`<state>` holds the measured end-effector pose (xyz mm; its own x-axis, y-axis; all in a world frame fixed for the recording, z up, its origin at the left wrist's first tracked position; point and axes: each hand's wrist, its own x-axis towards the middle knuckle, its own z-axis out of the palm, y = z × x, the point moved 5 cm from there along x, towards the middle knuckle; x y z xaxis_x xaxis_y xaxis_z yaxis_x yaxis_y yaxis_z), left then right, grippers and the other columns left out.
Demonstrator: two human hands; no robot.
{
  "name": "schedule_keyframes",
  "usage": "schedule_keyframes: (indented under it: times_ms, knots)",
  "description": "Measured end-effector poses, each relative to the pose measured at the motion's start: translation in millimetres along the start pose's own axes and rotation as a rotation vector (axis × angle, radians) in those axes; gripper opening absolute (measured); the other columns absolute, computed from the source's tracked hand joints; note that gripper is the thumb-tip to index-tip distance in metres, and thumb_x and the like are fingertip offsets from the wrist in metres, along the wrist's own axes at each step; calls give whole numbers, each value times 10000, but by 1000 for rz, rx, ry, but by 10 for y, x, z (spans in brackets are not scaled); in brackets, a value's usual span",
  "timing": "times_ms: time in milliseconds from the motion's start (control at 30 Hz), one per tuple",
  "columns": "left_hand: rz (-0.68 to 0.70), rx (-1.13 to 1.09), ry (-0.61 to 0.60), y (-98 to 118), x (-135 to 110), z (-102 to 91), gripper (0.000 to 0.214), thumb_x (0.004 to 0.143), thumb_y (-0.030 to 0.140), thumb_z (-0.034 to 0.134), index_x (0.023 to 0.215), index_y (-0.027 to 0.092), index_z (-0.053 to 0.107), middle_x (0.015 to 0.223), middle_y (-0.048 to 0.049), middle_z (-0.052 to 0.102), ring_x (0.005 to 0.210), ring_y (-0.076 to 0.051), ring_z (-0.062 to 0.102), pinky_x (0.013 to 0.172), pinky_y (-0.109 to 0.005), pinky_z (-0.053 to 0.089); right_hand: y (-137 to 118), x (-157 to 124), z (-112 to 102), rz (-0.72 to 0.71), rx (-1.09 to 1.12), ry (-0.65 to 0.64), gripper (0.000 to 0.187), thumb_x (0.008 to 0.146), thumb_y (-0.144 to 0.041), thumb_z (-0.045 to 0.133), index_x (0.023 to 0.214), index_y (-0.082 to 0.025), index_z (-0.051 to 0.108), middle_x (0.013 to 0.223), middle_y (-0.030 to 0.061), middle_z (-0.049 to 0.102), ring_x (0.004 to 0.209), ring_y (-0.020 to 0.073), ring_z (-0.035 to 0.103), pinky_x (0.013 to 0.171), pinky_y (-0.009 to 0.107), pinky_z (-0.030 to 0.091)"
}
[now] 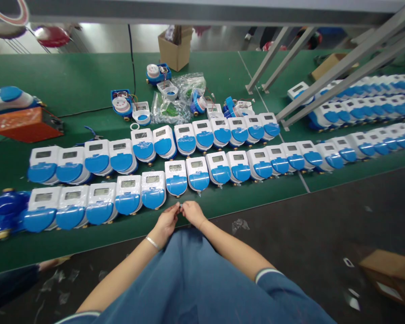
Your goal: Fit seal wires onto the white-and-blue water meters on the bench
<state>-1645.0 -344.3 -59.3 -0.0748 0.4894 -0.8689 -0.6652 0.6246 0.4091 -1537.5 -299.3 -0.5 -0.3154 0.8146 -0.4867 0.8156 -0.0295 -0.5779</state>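
My left hand (168,219) and my right hand (192,212) meet at the near edge of the green workbench (148,223). Their fingers pinch together around a tiny greyish piece (180,205), too small to name. Just beyond my fingers stands a white and blue meter (176,178) with a small display and a blue cover. Another meter (153,190) is at its left, and one more meter (198,174) at its right. Both hands are apart from these meters.
Long rows of similar meters (261,164) run along the bench. Opened meters (122,104) and plastic bags (172,108) lie behind them, near a cardboard box (175,49). An orange box (29,124) is at left. Metal posts (324,85) slant across the right. A person's sleeve (11,285) shows lower left.
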Motion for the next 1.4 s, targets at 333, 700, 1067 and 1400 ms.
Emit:
schedule_keyframes:
  times_ms: [333,700,1067,1400]
  knots:
    - [-4,-53,50,-25,62,5,227,566,223,824,646,114,641,589,-20,618,521,-85,501,447,-223,267,-14,109,-17,-71,-36,145,196,880,-224,454,740,-151,571,747,72,651,698,144,609,613,201,476]
    - [37,-75,76,-9,106,40,187,602,213,798,687,121,659,622,-13,622,539,-78,500,458,-217,263,74,199,5,-34,156,226,179,825,-230,528,664,-164,569,709,42,654,625,119,589,559,184,457]
    - [46,-96,81,-27,174,45,217,586,235,809,696,128,655,623,-11,625,545,-86,506,461,-222,270,136,229,53,41,363,125,133,838,-260,536,726,-192,554,834,70,626,803,176,583,697,249,424]
    - [115,-77,51,29,201,114,242,561,259,818,688,133,655,674,-25,636,562,-85,506,510,-221,317,146,428,287,373,921,-317,275,845,-115,303,583,-187,345,475,-81,291,356,52,229,377,153,227]
